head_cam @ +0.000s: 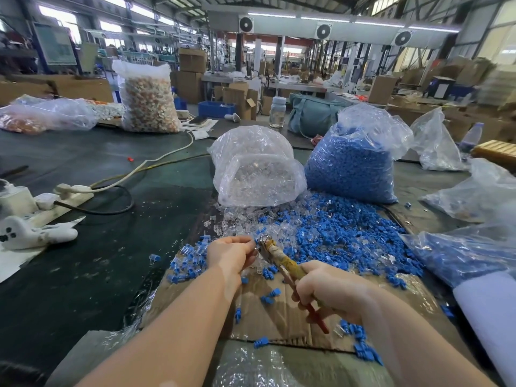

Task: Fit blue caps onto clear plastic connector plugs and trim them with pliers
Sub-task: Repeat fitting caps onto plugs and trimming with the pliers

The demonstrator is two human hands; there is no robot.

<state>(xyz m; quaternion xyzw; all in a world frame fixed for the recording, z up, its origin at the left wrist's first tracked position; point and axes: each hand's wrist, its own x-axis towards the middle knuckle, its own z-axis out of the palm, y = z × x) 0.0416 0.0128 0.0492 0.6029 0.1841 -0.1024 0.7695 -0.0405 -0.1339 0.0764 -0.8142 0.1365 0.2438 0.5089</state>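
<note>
My right hand (326, 289) grips the worn handles of the pliers (282, 261), whose metal jaws point up-left. My left hand (231, 254) pinches a small part at those jaws; the fingers hide most of it. A loose heap of blue caps (335, 236) mixed with clear plugs (237, 219) covers the cardboard sheet (279, 314) just beyond my hands. Behind the heap stand a bag of clear plugs (257, 169) and a bag of blue caps (351, 166). Capped pieces lie in a small cluster (190, 266) left of my left hand.
A white power strip (69, 191) with cables lies at the left, with a white gamepad-shaped object (30, 233) near it. More plastic bags (469, 252) crowd the right edge. A tall bag of orange and white parts (148, 99) and a bottle (277, 111) stand farther back.
</note>
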